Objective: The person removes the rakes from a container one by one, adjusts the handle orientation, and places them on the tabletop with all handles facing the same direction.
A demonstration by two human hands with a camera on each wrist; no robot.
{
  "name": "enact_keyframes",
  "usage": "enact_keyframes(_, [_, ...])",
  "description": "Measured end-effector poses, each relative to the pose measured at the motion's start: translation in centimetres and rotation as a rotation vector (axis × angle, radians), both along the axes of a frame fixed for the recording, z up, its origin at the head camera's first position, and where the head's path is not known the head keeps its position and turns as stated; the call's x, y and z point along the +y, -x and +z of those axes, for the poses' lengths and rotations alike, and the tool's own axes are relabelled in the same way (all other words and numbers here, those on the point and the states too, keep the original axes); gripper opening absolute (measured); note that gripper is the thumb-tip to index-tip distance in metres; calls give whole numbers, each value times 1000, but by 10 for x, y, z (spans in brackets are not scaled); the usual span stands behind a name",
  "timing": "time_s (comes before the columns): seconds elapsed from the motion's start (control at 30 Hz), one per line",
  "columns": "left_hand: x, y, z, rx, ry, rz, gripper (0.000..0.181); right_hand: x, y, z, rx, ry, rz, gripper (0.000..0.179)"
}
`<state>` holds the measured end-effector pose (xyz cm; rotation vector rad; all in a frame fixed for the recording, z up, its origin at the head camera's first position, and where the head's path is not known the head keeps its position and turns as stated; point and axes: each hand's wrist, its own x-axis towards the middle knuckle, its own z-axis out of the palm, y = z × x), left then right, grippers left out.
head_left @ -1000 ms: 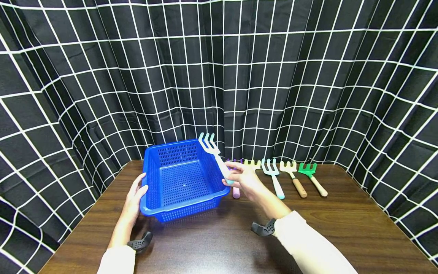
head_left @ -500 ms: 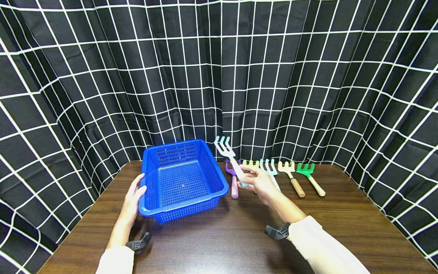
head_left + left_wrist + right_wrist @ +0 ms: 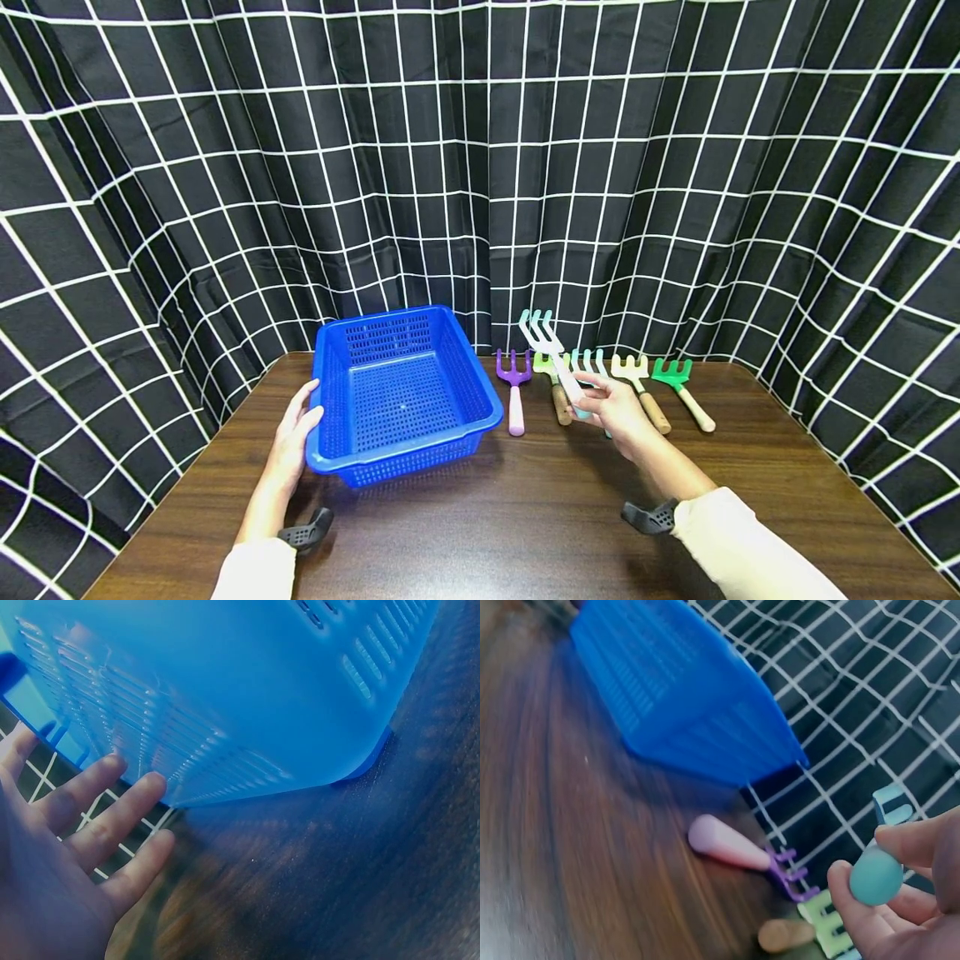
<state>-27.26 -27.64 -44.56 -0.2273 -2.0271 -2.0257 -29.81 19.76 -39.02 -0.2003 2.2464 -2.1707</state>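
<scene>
My left hand [image 3: 288, 433] holds the left rim of a blue perforated plastic basket [image 3: 322, 462], thumb over the edge. The left wrist view shows its spread fingertips against the outer wall of the basket [image 3: 225, 712]. In my right hand [image 3: 618, 417] is a white hand rake [image 3: 567, 383] with pale mint tines, pinched by its handle and raised over the row of rakes. Its round mint handle end [image 3: 876, 877] faces the right wrist camera. Behind that hand, a light-blue rake [image 3: 588, 360] is partly hidden.
A purple rake with pink handle [image 3: 515, 400], a yellow-green one [image 3: 561, 404], a cream one [image 3: 651, 407] and a green one [image 3: 690, 398] lie in a row on the brown wooden table [image 3: 450, 542]. A black grid-patterned curtain [image 3: 480, 167] hangs close behind.
My right hand has moved right with the white rake, from the basket's right rim to over the row, uncovering the purple and yellow-green rakes. The left hand and basket stay put.
</scene>
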Motion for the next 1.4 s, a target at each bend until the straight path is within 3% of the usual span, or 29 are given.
enact_keyframes(0.53, [-1, 0, -3, 16, -3, 4, 48, 41, 0, -7, -1, -61, -81, 53])
enact_keyframes(0.93, [0, 1, -2, 16, -6, -2, 48, 76, 7, -16, 13, -61, -158, 56])
enact_keyframes(1.23, [0, 0, -1, 7, -3, -7, 49, 92, 4, -18, -13, -249, -254, 53])
enact_keyframes(1.4, [0, 0, -2, 12, 6, -2, 49, 102, 7, -17, 10, -257, -279, 48])
